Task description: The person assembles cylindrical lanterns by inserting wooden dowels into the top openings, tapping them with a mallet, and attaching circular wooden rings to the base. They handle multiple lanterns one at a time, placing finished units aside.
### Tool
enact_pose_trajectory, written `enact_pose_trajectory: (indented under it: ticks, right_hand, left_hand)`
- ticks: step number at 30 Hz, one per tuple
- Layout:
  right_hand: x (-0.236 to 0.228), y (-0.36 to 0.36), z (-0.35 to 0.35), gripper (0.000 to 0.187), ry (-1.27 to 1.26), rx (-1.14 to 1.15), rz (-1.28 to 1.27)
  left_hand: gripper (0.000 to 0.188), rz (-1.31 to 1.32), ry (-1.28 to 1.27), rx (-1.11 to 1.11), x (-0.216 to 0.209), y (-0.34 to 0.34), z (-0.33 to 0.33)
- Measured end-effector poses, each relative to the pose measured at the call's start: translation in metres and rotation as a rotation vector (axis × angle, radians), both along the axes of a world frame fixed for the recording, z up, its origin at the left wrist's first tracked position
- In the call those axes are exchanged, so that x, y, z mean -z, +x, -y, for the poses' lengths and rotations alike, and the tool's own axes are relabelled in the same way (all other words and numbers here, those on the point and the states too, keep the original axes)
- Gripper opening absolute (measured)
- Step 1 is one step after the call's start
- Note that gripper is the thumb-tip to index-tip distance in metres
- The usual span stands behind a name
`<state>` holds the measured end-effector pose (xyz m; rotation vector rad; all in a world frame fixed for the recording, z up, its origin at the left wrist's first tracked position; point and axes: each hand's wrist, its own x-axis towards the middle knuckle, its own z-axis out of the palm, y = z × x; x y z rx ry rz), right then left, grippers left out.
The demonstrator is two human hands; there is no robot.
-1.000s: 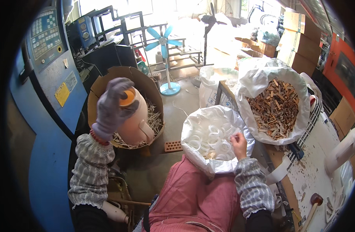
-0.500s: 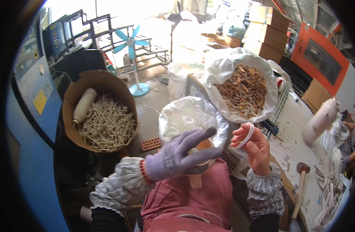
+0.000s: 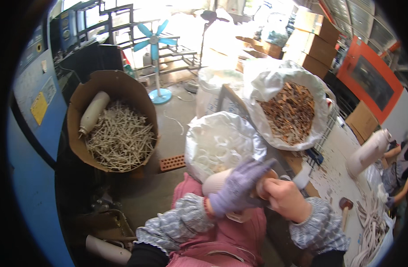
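My left hand (image 3: 242, 189), in a lavender work glove, wraps round a pale pink ribbed jug (image 3: 215, 181) lying sideways above my lap. Part of its loop handle (image 3: 240, 216) shows below the glove. My bare right hand (image 3: 286, 198) is closed in a fist against the jug's right end; what its fingers grip is hidden. Just ahead stands a white bag (image 3: 260, 149) of clear plastic rings (image 3: 222, 153).
A cut-down cardboard drum (image 3: 75, 133) at left holds pale sticks and a bottle-like piece. Farther right, a lined sack (image 3: 266, 75) holds brown scraps. On the right, the worktable (image 3: 322, 178) carries a pink bottle (image 3: 368, 153), a mallet (image 3: 345, 204) and pale strips. Another person (image 3: 399, 169) is at far right.
My right hand has moved left and closed at the jug's end; the white ring it held no longer shows in it. My left hand has turned the jug sideways. The view has shifted slightly.
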<state>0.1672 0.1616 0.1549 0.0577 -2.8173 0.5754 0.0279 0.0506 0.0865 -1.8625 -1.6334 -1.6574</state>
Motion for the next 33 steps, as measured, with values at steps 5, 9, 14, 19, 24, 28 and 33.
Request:
enact_pose_trajectory:
  ticks: [5, 9, 14, 19, 24, 28, 33]
  right_hand:
    - [0.006, 0.002, -0.005, 0.012, 0.052, 0.05, 0.119]
    - [0.026, 0.021, -0.02, 0.005, 0.13, 0.118, -0.048]
    - [0.037, 0.022, -0.027, 0.003, 0.306, 0.114, 0.09]
    - [0.025, 0.031, -0.031, 0.01, 0.002, -0.008, 0.213]
    - [-0.006, 0.039, -0.031, 0.014, -0.281, -0.266, 0.247]
    - [-0.023, 0.005, -0.079, 0.021, -0.524, -0.022, -0.238]
    - [0.099, -0.087, -0.215, 0.014, 0.2, 0.398, -0.315]
  left_hand:
    - [0.089, 0.049, -0.064, 0.085, 0.004, 0.007, -0.005]
    - [0.086, -0.04, 0.01, 0.087, 0.006, 0.014, -0.023]
    - [0.08, -0.059, -0.08, 0.072, 0.019, 0.02, -0.031]
    - [0.076, -0.11, -0.092, 0.102, 0.013, 0.027, -0.028]
    - [0.07, -0.225, -0.08, 0.099, -0.005, 0.03, -0.009]
    - [0.087, 0.256, 0.192, 0.029, -0.02, -0.017, 0.057]
    - [0.098, 1.02, 0.119, -0.292, 0.046, -0.045, 0.157]
